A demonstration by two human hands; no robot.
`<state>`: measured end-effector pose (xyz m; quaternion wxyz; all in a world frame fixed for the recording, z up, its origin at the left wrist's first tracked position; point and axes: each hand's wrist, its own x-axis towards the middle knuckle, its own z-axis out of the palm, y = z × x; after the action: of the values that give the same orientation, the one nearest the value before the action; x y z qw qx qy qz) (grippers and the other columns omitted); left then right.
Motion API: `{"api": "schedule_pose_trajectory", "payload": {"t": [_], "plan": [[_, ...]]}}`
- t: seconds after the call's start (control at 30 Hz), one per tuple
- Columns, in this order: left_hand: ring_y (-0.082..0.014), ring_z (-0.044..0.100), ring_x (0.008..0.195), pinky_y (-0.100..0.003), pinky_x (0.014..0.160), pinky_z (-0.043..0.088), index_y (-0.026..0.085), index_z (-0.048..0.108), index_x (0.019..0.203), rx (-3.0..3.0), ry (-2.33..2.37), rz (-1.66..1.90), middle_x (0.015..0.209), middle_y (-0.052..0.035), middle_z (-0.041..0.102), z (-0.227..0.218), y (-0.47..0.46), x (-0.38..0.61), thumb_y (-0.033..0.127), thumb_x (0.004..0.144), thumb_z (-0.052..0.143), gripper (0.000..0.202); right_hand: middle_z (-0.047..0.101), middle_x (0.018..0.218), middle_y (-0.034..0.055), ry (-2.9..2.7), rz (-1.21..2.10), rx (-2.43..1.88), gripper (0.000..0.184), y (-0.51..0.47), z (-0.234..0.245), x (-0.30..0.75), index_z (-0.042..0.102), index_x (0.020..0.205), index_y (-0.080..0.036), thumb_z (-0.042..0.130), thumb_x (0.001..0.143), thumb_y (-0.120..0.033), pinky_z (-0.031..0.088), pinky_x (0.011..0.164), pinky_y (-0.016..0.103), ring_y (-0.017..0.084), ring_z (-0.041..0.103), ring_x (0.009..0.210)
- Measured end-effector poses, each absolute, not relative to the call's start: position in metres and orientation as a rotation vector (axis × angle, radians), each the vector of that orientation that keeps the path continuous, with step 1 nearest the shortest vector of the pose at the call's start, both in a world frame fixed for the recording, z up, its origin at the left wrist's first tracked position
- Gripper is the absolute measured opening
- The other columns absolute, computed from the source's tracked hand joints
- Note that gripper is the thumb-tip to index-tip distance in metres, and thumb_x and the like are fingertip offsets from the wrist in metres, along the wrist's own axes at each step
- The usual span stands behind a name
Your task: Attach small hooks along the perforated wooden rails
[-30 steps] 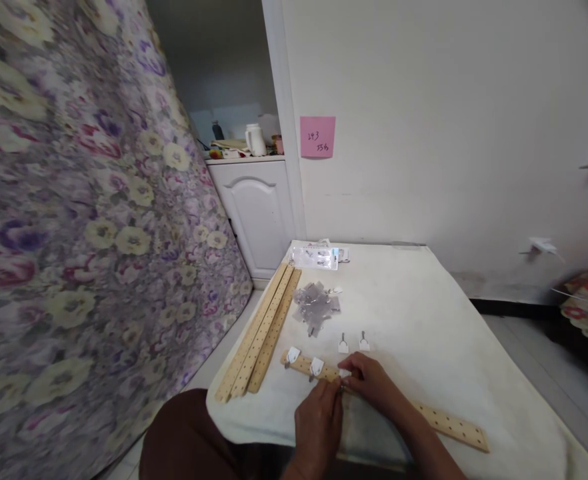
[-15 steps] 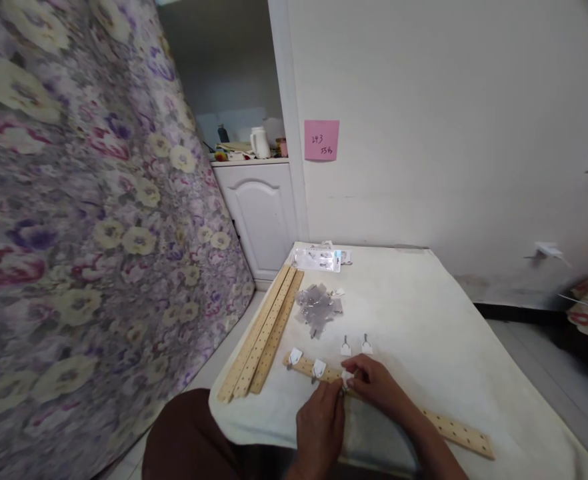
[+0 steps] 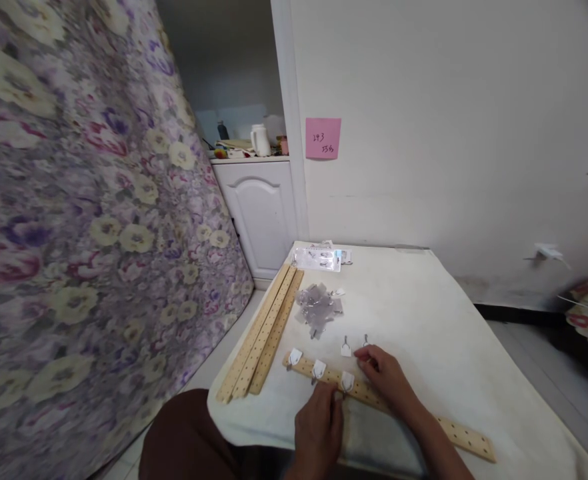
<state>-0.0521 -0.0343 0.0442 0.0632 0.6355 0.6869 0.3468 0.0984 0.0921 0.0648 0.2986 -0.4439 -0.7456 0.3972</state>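
Note:
A pale wooden strip (image 3: 454, 431) with rows of holes lies across the near part of the white-covered table (image 3: 424, 313). Three small white hooks (image 3: 319, 369) sit along its left end. My left hand (image 3: 319, 427) rests at the strip's near side, fingers curled against it by the third hook. My right hand (image 3: 387, 377) reaches past the strip, its fingertips on one of two loose white hooks (image 3: 345, 347) lying on the cloth; that hook is mostly covered by the fingers.
Three more perforated wooden strips (image 3: 264, 333) lie together along the table's left edge. A pile of clear plastic bits (image 3: 318, 307) and a packet (image 3: 319, 259) lie further back. A flowered mattress (image 3: 74, 220) leans at the left. A pink note (image 3: 323, 138) is on the wall.
A third white hook now sits on the strip. My right hand has left the strip and moved up to the loose hooks; my left hand has stayed by the strip.

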Motion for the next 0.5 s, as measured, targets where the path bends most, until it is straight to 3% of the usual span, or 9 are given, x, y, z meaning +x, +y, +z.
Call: {"api": "schedule_pose_trajectory", "payload": {"t": [0.17,0.3,0.5], "plan": [[-0.0145,0.063,0.083,-0.025,0.07,0.049,0.026,0.055,0.099,1.954,2.004,1.081,0.089,-0.0009,0.065,0.047,-0.035,-0.052,0.02,0.09,0.039,0.019,0.065,0.089,0.0035,-2.203,0.715,-1.431,0.016,0.106,0.077,0.082,0.064,0.088,-0.022,0.055,0.078,-0.031,0.041,0.07,0.028,0.019,0.061,0.082],[-0.0152,0.064,0.085,-0.026,0.072,0.05,0.027,0.055,0.102,1.983,2.0,1.112,0.091,-0.0014,0.066,0.045,-0.035,-0.052,0.017,0.089,0.041,0.021,0.062,0.095,0.0055,-2.362,0.492,-1.63,0.022,0.107,0.08,0.063,0.061,0.093,-0.021,0.058,0.078,-0.037,0.037,0.065,0.027,0.02,0.061,0.08],[-0.0155,0.064,0.089,-0.026,0.074,0.051,0.027,0.053,0.107,2.013,1.994,1.12,0.096,-0.0017,0.066,0.045,-0.035,-0.053,0.015,0.088,0.04,0.026,0.059,0.1,0.0055,-2.358,0.419,-1.613,0.018,0.103,0.073,0.051,0.056,0.095,-0.021,0.058,0.077,-0.025,0.034,0.062,0.026,0.018,0.06,0.078]]}}
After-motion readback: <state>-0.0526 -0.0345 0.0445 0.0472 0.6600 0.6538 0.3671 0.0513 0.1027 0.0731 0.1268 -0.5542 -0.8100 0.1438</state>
